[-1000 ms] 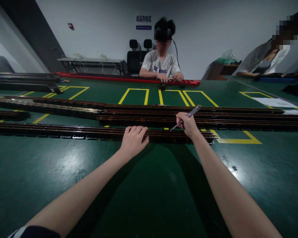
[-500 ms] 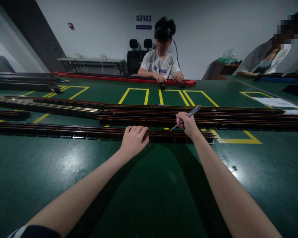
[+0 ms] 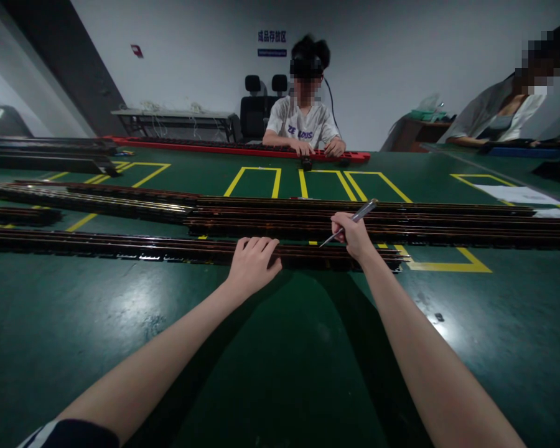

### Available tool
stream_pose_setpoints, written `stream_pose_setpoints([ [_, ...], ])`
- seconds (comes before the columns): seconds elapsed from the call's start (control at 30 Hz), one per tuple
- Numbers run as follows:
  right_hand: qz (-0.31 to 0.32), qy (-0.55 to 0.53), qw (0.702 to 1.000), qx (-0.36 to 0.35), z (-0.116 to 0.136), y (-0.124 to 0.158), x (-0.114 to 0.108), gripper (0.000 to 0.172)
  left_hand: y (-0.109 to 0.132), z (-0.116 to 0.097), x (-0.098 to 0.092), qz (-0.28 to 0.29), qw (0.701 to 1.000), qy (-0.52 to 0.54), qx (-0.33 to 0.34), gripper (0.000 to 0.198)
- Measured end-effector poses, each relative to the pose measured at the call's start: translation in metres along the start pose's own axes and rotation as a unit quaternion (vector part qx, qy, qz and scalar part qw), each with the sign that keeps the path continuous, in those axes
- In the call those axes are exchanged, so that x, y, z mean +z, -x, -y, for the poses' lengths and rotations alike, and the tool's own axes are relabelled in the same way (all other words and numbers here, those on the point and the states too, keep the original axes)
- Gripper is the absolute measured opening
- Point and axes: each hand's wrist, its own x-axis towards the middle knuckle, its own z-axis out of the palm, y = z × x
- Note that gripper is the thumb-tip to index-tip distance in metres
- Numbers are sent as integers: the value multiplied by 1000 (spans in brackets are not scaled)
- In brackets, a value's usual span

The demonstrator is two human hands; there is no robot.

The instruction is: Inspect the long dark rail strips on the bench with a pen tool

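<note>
A long dark strip (image 3: pixel 168 249) with thin brownish lines along it lies across the green table in front of me. My left hand (image 3: pixel 252 264) is closed over the strip, fingers on top and thumb on the near side. Further right, my right hand (image 3: pixel 351 235) grips a slim screwdriver (image 3: pixel 364 210). The handle slants up to the right. Its thin shaft points down-left, with the tip at the strip's upper side; whether it touches cannot be made out.
Behind the strip lies a wider stack of similar dark strips (image 3: pixel 457 223), with more strips (image 3: pixel 135 202) to its left. A person (image 3: pixel 303 124) sits opposite, hands at a red rail (image 3: pixel 191 145). Another person (image 3: pixel 499 118) leans at the right. Paper sheets (image 3: pixel 518 194) lie at the right.
The view has shifted very slightly. Both hands keep the same places on the strip, and the screwdriver's tip stays where it was.
</note>
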Motion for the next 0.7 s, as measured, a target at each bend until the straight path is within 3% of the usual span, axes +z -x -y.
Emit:
stream_pose_setpoints([
  [0.37,-4,-13,1000,-12,-9,-4,-2,31,-4,-11,2,-13,997,-28,72,40],
  [0.5,4,-4,1000,-12,-14,-5,-3,33,-13,-30,11,-17,996,-23,79,38],
  [0.6,-19,-2,1000,-12,-16,-3,-4,35,-23,-49,20,-14,998,-22,55,39],
  [0.7,-4,18,1000,-7,-15,0,-6,35,-31,-65,26,-8,999,-17,36,44],
])
